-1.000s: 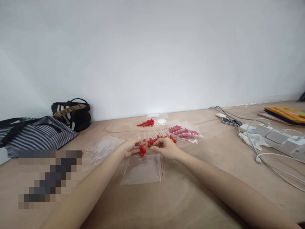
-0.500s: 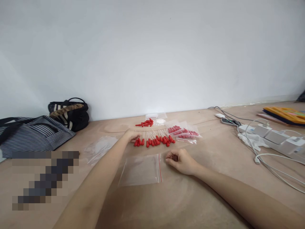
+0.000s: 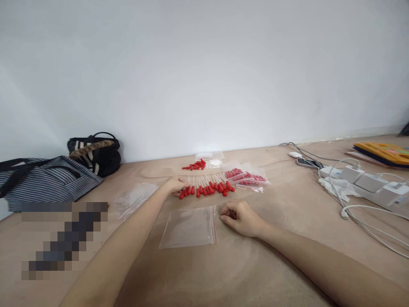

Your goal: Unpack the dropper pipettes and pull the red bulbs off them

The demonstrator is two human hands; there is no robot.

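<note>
A row of clear droppers with red rubber bulbs [image 3: 209,187] lies on the wooden table [image 3: 275,238]. My left hand [image 3: 174,186] reaches to the left end of that row, its fingers curled on the nearest droppers. Close in front of me lies an empty clear zip bag with a red seal line [image 3: 190,227]. My right hand [image 3: 240,218] rests on the table just right of the bag's red edge, fingers curled in a loose fist with nothing visible inside. Filled bags of red-bulbed droppers [image 3: 246,178] lie behind, and loose red bulbs [image 3: 194,165] further back.
A pile of empty clear bags [image 3: 134,198] lies to the left. A striped bag [image 3: 44,181] and a black handbag [image 3: 96,154] sit at the far left. On the right are a power strip with chargers and white cables [image 3: 367,183], a phone [image 3: 308,163] and an orange tray [image 3: 383,152].
A second ago both hands held droppers together above the bag. My right hand has since drawn back beside the bag's seal, and my left hand has gone to the row's left end.
</note>
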